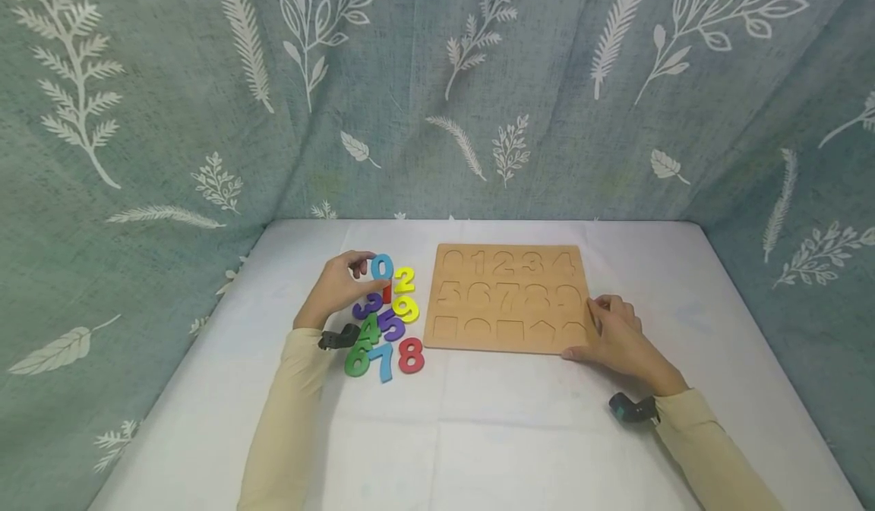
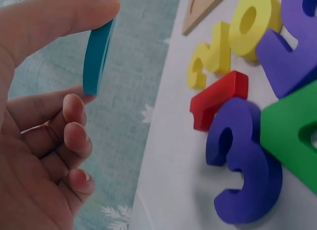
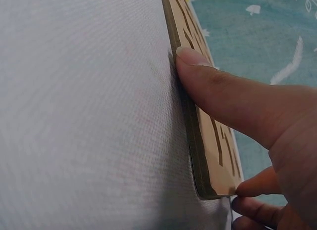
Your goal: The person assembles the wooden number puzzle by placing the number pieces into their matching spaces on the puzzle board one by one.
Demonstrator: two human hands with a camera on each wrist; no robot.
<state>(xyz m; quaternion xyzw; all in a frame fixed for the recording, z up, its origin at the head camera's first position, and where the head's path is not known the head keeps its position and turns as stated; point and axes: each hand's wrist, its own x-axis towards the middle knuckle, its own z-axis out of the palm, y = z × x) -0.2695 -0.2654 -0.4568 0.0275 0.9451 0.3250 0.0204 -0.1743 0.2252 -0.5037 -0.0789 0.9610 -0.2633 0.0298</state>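
My left hand [image 1: 338, 287] pinches a blue number 0 [image 2: 94, 62] between thumb and index finger, lifted off the table at the back of a group of loose numbers. The other fingers are curled beneath without touching it. Below the 0 lies a red 1 [image 1: 386, 293], beside a yellow 2 [image 1: 405, 279] and a purple 3 [image 2: 270, 165]. At the wooden number board [image 1: 519, 277], my right hand [image 1: 623, 344] grips the near right corner. Its thumb presses the front edge while the fingers touch the right side. Recessed number and shape outlines mark the board.
Nearer me on the left lie a yellow 9 [image 1: 406, 310], a purple 5 [image 1: 392, 326], a green 4 [image 1: 369, 331], a green 6 [image 1: 356, 361], a blue 7 [image 1: 385, 363] and a red 8 [image 1: 412, 355]. Leaf-patterned cloth [image 1: 410, 101] rises behind the white table [image 1: 506, 435].
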